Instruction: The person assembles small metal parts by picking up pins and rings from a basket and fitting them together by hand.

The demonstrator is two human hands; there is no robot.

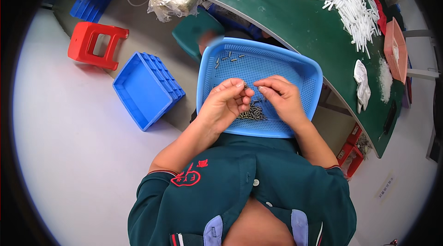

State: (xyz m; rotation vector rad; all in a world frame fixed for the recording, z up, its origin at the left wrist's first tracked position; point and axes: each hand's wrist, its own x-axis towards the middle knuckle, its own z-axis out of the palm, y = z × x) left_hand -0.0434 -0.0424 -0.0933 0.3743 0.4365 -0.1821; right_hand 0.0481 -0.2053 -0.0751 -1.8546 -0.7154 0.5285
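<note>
Both hands meet over the blue tray [304, 68] on the lap: left hand [227, 103] pinches a small metal pin [245, 86] pointing right, right hand [280, 94] fingertips narrowed beside it, pin pile [252, 114] just below.

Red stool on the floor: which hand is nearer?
Left. The left hand is over the blue mesh tray on the side toward the red stool; the right hand sits farther across the tray, away from it.
</note>
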